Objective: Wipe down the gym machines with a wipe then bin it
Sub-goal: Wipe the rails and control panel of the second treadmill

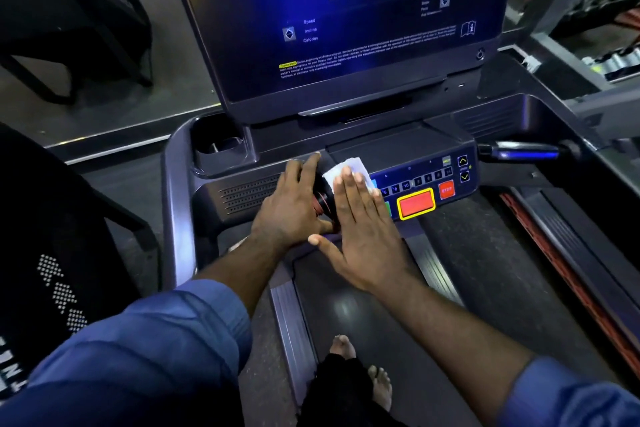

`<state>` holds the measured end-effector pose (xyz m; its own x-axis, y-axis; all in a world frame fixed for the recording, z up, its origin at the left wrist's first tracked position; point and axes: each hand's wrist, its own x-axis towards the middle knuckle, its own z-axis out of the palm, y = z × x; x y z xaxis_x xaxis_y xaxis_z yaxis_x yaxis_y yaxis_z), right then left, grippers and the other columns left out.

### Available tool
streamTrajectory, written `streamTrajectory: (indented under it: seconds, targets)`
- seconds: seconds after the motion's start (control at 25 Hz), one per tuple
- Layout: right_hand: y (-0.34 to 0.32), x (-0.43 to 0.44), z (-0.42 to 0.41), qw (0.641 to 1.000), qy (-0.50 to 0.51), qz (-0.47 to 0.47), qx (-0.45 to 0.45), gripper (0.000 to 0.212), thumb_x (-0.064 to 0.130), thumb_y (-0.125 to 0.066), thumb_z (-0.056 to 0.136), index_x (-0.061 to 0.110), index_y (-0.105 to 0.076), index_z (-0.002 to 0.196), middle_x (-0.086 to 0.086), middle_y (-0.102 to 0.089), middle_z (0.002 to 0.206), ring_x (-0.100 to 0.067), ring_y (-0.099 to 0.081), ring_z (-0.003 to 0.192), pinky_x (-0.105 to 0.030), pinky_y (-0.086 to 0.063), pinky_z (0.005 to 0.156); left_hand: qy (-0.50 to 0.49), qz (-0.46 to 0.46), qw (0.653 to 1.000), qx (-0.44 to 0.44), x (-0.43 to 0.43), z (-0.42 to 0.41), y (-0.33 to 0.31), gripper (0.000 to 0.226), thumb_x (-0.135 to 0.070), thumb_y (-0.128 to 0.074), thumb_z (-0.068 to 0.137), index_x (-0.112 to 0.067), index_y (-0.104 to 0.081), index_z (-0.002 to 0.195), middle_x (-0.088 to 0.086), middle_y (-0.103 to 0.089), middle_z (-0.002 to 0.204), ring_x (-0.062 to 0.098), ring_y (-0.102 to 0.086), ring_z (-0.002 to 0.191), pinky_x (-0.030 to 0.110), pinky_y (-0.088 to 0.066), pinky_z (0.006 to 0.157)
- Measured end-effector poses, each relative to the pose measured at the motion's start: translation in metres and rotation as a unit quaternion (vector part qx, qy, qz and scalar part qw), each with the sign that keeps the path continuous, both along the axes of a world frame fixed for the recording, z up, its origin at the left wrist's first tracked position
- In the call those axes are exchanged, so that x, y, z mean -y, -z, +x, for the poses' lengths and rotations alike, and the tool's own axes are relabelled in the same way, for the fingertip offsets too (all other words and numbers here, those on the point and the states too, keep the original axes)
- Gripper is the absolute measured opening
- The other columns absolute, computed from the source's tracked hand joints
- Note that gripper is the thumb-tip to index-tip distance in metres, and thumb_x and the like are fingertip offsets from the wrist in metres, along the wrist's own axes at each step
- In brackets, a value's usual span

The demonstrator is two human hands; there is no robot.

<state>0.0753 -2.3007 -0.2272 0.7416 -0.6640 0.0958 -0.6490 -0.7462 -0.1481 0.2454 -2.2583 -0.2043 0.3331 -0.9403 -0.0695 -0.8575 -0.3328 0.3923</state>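
Observation:
I stand on a treadmill facing its dark console (401, 149) and big blue screen (346, 10). A white wipe (343, 170) lies on the button panel. My right hand (360, 229) lies flat on it, fingers straight, pressing it to the panel left of the red stop buttons (415, 203). My left hand (294, 204) curls round a dark cylindrical thing with a red part (323, 199), right beside the right hand; what it is I cannot tell.
A cup holder (221, 146) sits at the console's left. A handlebar grip (519, 151) sticks out on the right. The black belt (433, 305) runs under my bare feet (360, 371). Another dark machine (52, 253) stands to the left, weight racks (616, 55) far right.

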Motion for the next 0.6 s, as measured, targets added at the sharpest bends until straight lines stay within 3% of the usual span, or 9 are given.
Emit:
streamTrajectory:
  seconds: [0.08,0.16,0.28,0.36,0.44,0.52,0.6]
  targets:
    - [0.018,-0.011,-0.030,1.000,-0.008,-0.004,-0.021,0.100,0.079,-0.023,0.098,0.011,0.005,0.165,-0.005,0.015,0.173,-0.019,0.012,0.160,-0.046,-0.009,0.130,0.044,-0.015,0.994,0.094,-0.002,-0.004,0.003,0.134,-0.063,-0.087,0.065,-0.033,-0.003,0.165,0.003,-0.014,0.164,0.030,-0.030,0.146,0.052,-0.051,0.107]
    - [0.034,-0.023,-0.063,0.999,-0.018,-0.002,-0.044,0.100,0.080,-0.025,0.098,0.010,0.000,0.165,-0.006,0.012,0.173,-0.019,0.008,0.160,-0.049,-0.018,0.128,0.090,-0.012,0.985,0.149,-0.003,-0.006,0.007,0.135,-0.076,-0.077,0.069,-0.027,0.003,0.166,0.003,-0.003,0.173,0.030,-0.017,0.156,0.052,-0.036,0.122]
    - [0.019,0.001,-0.040,1.000,0.016,0.017,-0.002,0.102,0.082,-0.019,0.096,0.011,0.003,0.165,-0.005,0.014,0.173,-0.018,0.011,0.160,-0.048,-0.007,0.130,0.111,-0.006,0.987,0.118,0.000,-0.004,0.007,0.136,-0.084,-0.066,0.070,-0.021,0.005,0.167,-0.002,0.005,0.176,0.021,-0.003,0.162,0.052,-0.025,0.127]
    - [-0.001,0.019,-0.015,0.998,0.043,0.036,0.034,0.102,0.082,-0.017,0.095,0.011,0.008,0.165,-0.005,0.018,0.172,-0.018,0.015,0.159,-0.045,0.003,0.130,0.109,-0.024,0.988,0.106,-0.002,-0.003,0.009,0.128,-0.072,-0.071,0.075,-0.016,-0.002,0.167,0.002,-0.003,0.176,0.021,-0.005,0.162,0.052,-0.026,0.127]
    - [0.006,0.018,-0.026,0.998,0.046,0.039,0.031,0.102,0.081,-0.019,0.096,0.011,0.011,0.164,-0.005,0.021,0.172,-0.019,0.017,0.159,-0.048,0.001,0.130,0.103,-0.029,0.989,0.101,-0.001,-0.006,0.008,0.125,-0.072,-0.073,0.077,-0.013,-0.008,0.167,0.006,-0.010,0.175,0.022,-0.007,0.162,0.048,-0.019,0.131]
    - [0.022,-0.002,-0.059,0.997,0.039,0.065,-0.004,0.104,0.083,-0.021,0.096,0.012,0.014,0.163,-0.005,0.024,0.171,-0.020,0.019,0.158,-0.052,-0.006,0.129,0.088,-0.021,0.991,0.101,-0.002,-0.010,0.005,0.135,-0.089,-0.068,0.071,-0.015,-0.007,0.167,0.003,-0.010,0.175,0.019,-0.004,0.162,0.036,-0.008,0.129]
    - [0.031,-0.005,-0.071,0.997,0.029,0.074,-0.015,0.105,0.083,-0.020,0.096,0.011,0.015,0.163,-0.005,0.025,0.170,-0.021,0.019,0.158,-0.051,-0.008,0.130,0.085,-0.019,0.991,0.097,-0.001,-0.012,0.004,0.137,-0.092,-0.065,0.069,-0.016,-0.006,0.167,0.002,-0.008,0.175,0.018,-0.002,0.161,0.032,-0.008,0.125]
